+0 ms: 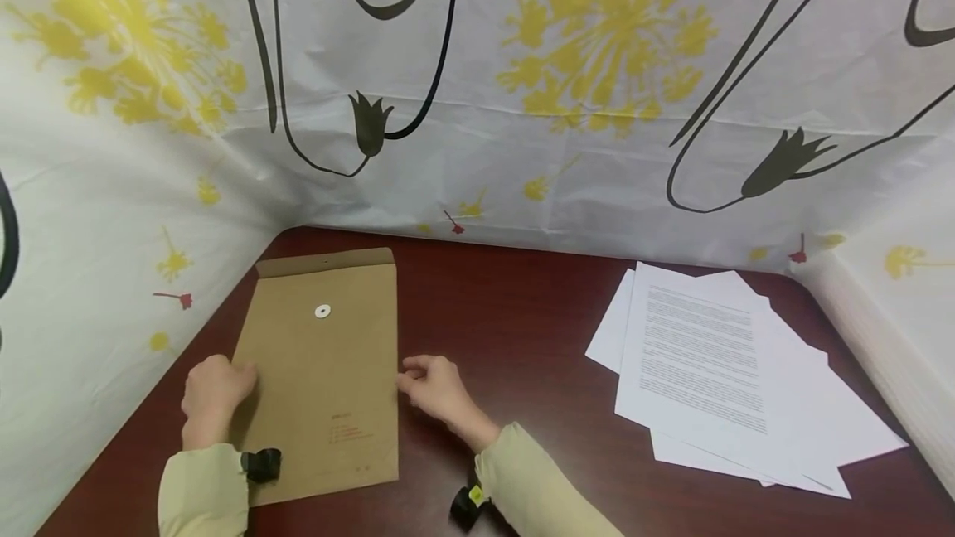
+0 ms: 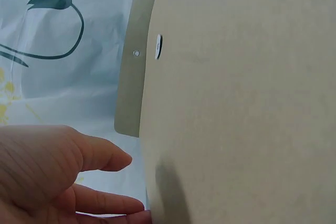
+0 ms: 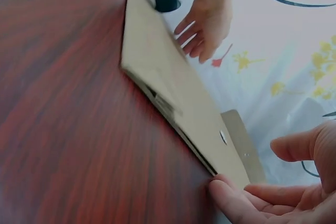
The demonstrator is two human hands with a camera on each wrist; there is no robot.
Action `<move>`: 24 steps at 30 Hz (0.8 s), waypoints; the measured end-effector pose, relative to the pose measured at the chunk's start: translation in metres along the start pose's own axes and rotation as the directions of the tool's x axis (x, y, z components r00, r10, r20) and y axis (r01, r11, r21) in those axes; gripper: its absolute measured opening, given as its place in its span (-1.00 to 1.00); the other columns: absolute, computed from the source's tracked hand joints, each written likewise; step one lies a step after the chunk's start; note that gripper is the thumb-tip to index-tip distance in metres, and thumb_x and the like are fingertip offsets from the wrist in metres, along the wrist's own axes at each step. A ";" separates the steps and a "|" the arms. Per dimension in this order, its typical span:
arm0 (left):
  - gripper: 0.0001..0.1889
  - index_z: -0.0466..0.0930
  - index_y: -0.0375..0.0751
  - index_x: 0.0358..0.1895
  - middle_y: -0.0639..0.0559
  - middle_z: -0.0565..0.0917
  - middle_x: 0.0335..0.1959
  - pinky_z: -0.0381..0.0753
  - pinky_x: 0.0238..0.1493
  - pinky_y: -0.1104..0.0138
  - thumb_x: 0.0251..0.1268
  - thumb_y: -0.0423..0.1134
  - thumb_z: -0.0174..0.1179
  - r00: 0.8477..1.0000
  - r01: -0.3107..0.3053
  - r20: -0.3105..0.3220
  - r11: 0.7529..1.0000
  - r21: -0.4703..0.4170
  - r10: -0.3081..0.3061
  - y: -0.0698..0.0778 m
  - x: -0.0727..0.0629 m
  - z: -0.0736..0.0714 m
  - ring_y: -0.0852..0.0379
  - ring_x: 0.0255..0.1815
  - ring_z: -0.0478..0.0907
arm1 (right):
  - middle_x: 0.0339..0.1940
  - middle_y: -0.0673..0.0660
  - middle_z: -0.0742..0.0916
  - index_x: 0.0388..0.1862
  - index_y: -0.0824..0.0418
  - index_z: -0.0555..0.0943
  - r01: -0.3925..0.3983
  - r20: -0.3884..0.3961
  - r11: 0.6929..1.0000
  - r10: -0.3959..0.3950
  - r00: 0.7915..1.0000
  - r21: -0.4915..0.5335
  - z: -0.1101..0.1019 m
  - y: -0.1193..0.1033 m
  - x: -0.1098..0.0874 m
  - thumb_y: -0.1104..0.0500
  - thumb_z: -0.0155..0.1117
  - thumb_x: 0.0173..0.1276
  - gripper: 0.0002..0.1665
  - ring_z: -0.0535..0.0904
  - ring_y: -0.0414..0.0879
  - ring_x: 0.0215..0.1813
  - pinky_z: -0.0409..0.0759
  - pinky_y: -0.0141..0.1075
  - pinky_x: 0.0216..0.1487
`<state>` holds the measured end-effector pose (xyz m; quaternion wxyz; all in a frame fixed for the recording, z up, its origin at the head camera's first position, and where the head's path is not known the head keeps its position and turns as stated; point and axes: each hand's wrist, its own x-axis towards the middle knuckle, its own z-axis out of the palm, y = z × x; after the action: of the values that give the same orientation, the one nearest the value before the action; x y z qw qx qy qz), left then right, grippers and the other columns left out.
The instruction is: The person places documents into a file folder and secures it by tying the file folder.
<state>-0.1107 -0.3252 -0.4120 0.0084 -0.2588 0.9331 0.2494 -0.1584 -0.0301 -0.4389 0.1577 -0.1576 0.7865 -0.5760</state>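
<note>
A brown kraft paper document envelope lies flat on the table, its flap unfolded at the far end. A white round button sits below the flap, and small red print shows near the bottom. My left hand is at the envelope's left edge; in the left wrist view its fingertips touch that edge, with the thumb raised apart. On the opposite side, my right hand touches the right edge with its fingertips. The right wrist view shows that thumb clear of the paper. The envelope's side looks slightly parted there.
Several loose white sheets lie fanned in a pile on the right of the dark red wooden table; the top one carries printed text. A white patterned cloth hangs around the table's back and sides.
</note>
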 end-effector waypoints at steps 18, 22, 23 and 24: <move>-0.51 0.38 -0.59 0.07 -0.56 0.40 0.04 0.47 -0.26 -0.09 0.20 -0.23 -0.13 0.996 0.058 -0.058 0.995 -0.086 -0.063 -0.005 0.010 0.008 -0.47 -0.01 0.35 | -0.02 0.25 0.64 0.23 0.43 0.39 -0.278 0.157 0.876 0.234 0.960 0.394 0.000 -0.005 -0.005 0.21 0.16 0.33 -0.47 0.61 0.04 -0.06 0.64 -0.24 -0.32; -0.53 0.39 -0.55 0.08 -0.53 0.40 0.06 0.43 -0.22 -0.10 0.21 -0.24 -0.15 0.997 0.064 -0.043 0.992 -0.111 -0.070 -0.003 0.016 0.008 -0.48 0.02 0.33 | -0.10 0.21 0.66 0.23 0.43 0.39 -0.290 0.160 0.863 0.245 0.956 0.413 -0.001 -0.006 -0.007 0.21 0.19 0.30 -0.45 0.62 -0.02 -0.14 0.63 -0.27 -0.34; -0.54 0.40 -0.54 0.08 -0.52 0.41 0.06 0.43 -0.22 -0.10 0.21 -0.25 -0.15 0.997 0.065 -0.041 0.991 -0.116 -0.070 -0.002 0.018 0.009 -0.48 0.02 0.32 | -0.12 0.21 0.66 0.23 0.42 0.39 -0.290 0.160 0.864 0.245 0.956 0.411 -0.001 -0.006 -0.008 0.21 0.18 0.31 -0.45 0.63 -0.04 -0.16 0.63 -0.28 -0.35; -0.54 0.41 -0.53 0.08 -0.51 0.41 0.06 0.42 -0.21 -0.10 0.21 -0.25 -0.15 0.997 0.065 -0.040 0.991 -0.120 -0.071 0.000 0.019 0.009 -0.48 0.03 0.32 | -0.13 0.21 0.67 0.23 0.42 0.40 -0.290 0.160 0.864 0.245 0.956 0.411 -0.002 -0.006 -0.009 0.21 0.18 0.31 -0.46 0.63 -0.04 -0.17 0.63 -0.28 -0.36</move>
<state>-0.1284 -0.3305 -0.4226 -0.0191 -0.2960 0.9072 0.2984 -0.1511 -0.0265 -0.4326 0.3070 -0.0376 0.6451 -0.6988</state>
